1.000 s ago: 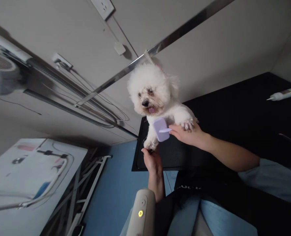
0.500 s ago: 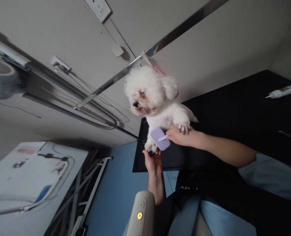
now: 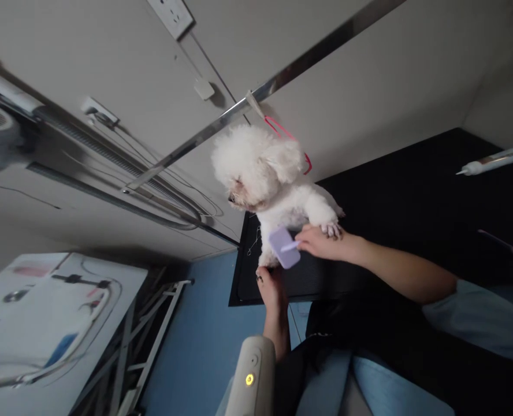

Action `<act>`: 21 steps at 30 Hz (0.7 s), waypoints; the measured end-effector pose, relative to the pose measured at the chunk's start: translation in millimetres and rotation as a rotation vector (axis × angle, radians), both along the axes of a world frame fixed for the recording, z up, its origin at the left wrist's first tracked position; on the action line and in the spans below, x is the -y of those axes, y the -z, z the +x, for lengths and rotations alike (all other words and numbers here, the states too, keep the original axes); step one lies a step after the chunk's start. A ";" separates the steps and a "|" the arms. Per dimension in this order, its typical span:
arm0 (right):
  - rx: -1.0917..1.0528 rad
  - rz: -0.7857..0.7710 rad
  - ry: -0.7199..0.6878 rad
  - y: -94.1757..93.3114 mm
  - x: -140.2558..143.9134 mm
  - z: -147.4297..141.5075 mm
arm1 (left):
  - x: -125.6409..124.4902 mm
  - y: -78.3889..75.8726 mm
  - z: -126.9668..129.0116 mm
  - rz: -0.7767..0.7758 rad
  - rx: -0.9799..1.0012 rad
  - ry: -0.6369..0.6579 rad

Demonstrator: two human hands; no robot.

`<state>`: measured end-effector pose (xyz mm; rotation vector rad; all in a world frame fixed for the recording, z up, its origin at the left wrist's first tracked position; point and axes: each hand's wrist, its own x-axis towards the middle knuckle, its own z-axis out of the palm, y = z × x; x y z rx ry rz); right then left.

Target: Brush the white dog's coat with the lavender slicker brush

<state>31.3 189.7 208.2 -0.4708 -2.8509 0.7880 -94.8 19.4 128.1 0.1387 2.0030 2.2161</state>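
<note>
**Brush laid against the dog's front leg, grooming partway through**

A small white dog (image 3: 274, 185) was seen standing at the near edge of a black grooming table (image 3: 412, 196), head turned to the left of the picture. A lilac slicker brush (image 3: 284, 247) was held flat against the dog's chest and front leg, its handle pinched between the thumb and fingers of the right hand (image 3: 321, 242), which was closed around it; the dog's other front paw rested on the back of that hand. The brushed leg was steadied from below by the left hand (image 3: 271, 286), its fingers curled up about the paw; how tightly could not be told.

The coat on the head and body already looked fluffed and dry, so the work was judged well along, with the front legs under attention and the hindquarters hidden from view.

A pink leash (image 3: 292, 140) was clipped up to a steel arm (image 3: 282, 78) overhead. A dryer nozzle (image 3: 252, 375) with a lit yellow lamp was seen low in the view, and a white tube (image 3: 494, 160) lay at the table's far side.
</note>
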 end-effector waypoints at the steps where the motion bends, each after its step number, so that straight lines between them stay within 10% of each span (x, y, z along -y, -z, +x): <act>1: -0.003 -0.018 0.052 1.0 -2.3 0.7 | 1.4 0.7 0.1 -0.028 -0.003 -0.024; 8: -0.010 -0.216 0.046 50.9 28.9 1.8 | -11.1 8.4 -6.2 0.175 0.116 0.227; 13: 0.060 -0.596 0.111 97.7 66.7 24.4 | -19.7 25.5 -11.6 -0.001 0.232 0.573; 17: -0.316 -1.116 0.339 125.5 78.4 29.6 | -27.5 58.5 4.2 -0.001 0.364 0.859; 21: -0.345 -1.418 0.468 162.0 93.3 60.4 | -36.6 108.8 35.1 -0.067 0.424 0.821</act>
